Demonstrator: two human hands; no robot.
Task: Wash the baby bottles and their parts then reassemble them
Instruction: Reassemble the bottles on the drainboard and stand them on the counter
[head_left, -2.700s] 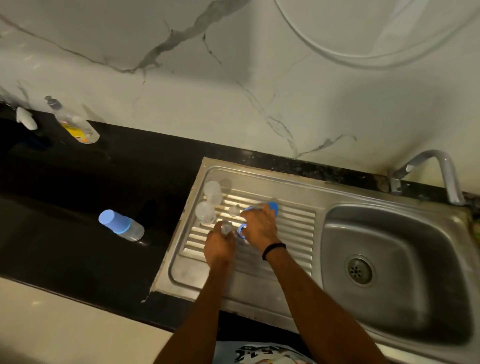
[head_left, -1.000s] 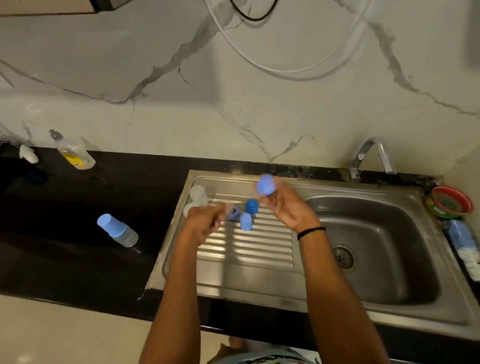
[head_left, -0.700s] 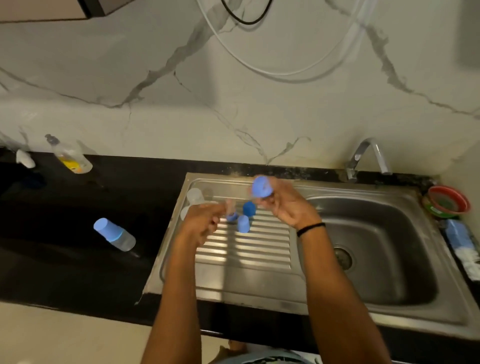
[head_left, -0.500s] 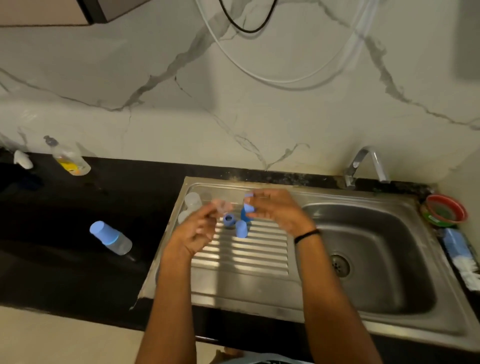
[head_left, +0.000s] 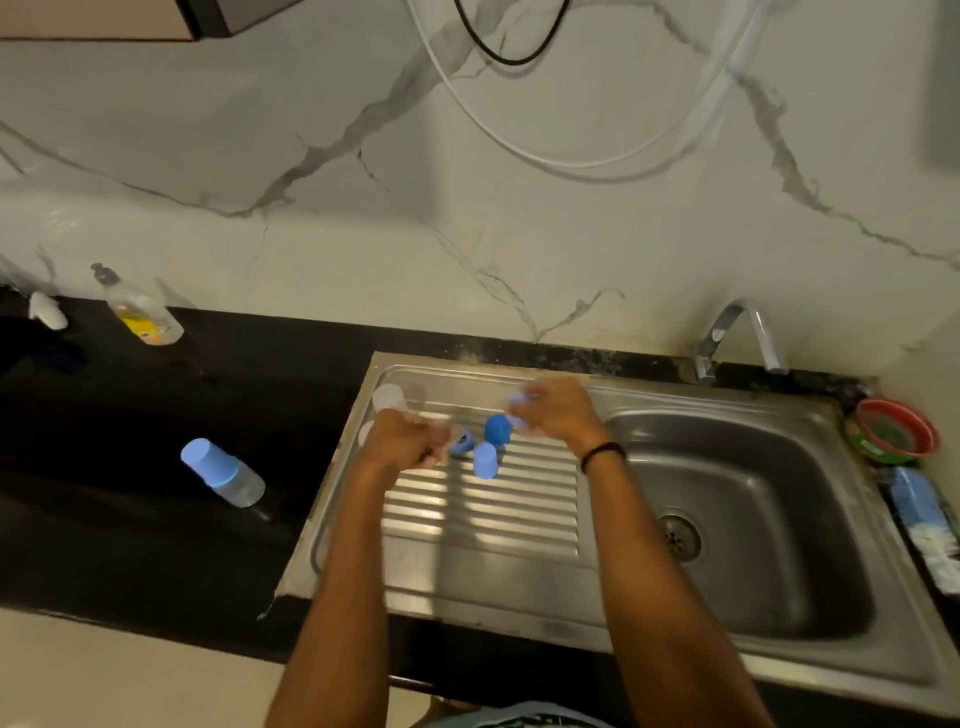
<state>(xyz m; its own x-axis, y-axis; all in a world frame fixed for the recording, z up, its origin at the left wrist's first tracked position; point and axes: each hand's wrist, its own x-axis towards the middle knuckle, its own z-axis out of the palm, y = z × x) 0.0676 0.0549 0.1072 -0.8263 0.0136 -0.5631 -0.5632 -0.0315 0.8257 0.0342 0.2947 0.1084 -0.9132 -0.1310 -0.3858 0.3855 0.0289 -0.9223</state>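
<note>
- Black counter (head_left: 156, 415) carries a steel sink (head_left: 519, 613): ribbed drainboard (head_left: 493, 519) on the left, basin (head_left: 779, 519) on the right, tap (head_left: 737, 332) at the far right corner.
- Both hands are over the far edge of the drainboard.
- Left hand (head_left: 402, 441): fingers curled tight, too blurred to tell whether anything is in them.
- Right hand (head_left: 558, 413): narrow grip, fingertips pinch a pale blue part (head_left: 518, 420), blurred.
- Capped baby bottle (head_left: 223, 473) stands on the counter, left of the sink, well apart.
- Clear bottle body (head_left: 388, 399) sits in the drainboard's far left corner.
- Between the hands, on the ribs: dark blue cap (head_left: 497, 429), light blue cap (head_left: 485, 460) just in front of it, blue ring (head_left: 461, 441) beside the left hand's fingers.
- Soap bottle (head_left: 137, 312) stands at the counter's far edge.
- Red bowl (head_left: 896, 428) sits right of the basin.
</note>
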